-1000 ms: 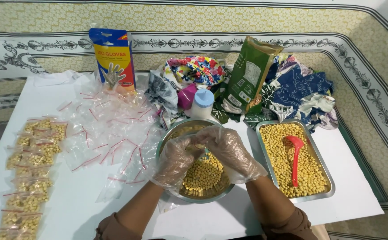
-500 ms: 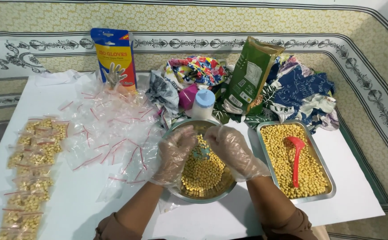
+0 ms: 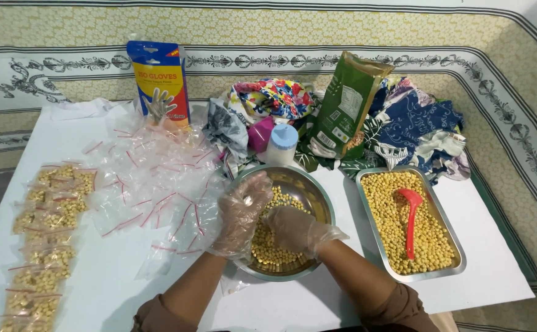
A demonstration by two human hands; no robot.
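A round steel bowl [image 3: 319,186] half full of yellow beans [image 3: 270,247] stands at the near middle of the white table. Both my hands wear clear plastic gloves. My left hand [image 3: 242,210] hovers over the bowl's left rim, its fingers pinched on a small clear plastic bag. My right hand [image 3: 294,229] is down inside the bowl, fingers curled into the beans. What it holds is hidden.
A steel tray [image 3: 460,257] of beans with a red spoon [image 3: 410,216] sits right of the bowl. Empty zip bags [image 3: 151,175] are spread at left; filled bags [image 3: 39,246] line the far left. Behind stand a glove packet [image 3: 159,80], a white bottle [image 3: 282,144], a green pouch [image 3: 345,107] and patterned cloths [image 3: 419,123].
My hands have separated: the right one dropped from beside the left down into the beans, while the left stayed over the bowl's left rim.
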